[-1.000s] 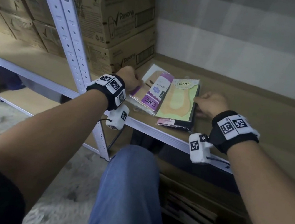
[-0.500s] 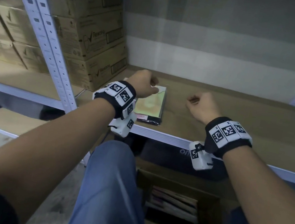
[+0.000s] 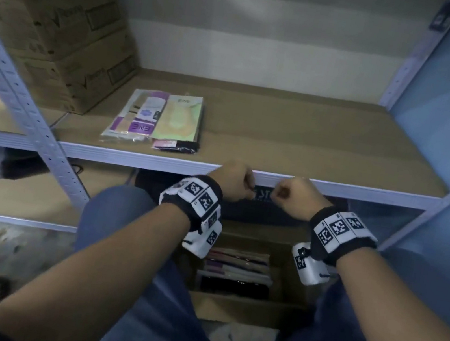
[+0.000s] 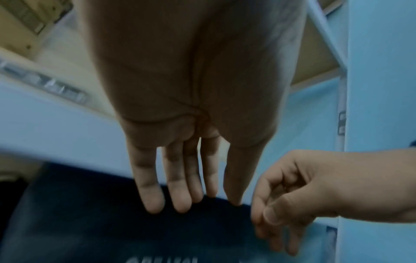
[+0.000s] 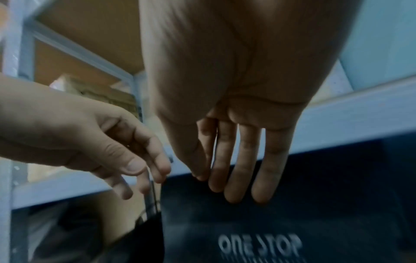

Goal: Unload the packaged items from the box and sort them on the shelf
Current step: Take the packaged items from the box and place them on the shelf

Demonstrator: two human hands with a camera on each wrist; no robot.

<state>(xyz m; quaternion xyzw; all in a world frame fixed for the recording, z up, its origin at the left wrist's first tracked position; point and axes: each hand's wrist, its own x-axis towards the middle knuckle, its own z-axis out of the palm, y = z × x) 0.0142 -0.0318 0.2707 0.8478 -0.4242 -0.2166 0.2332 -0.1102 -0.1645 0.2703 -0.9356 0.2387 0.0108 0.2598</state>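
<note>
Both hands, left hand and right hand, are hanging empty with loose, relaxed fingers before the shelf edge, above the box. Two packs reading "ENE" are lying on the shelf. A dark panel is showing "ONE STOP".

Dim, bluish, grainy light throughout; the wall is brightest, wide-angle bending tilts the edges, and both wrist views show motion blur

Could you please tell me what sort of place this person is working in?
Probably a stockroom or small warehouse: metal shelving with board decks, stacked cardboard cartons at the left, and an open box of packaged goods on the floor below two packets already shelved.
</note>
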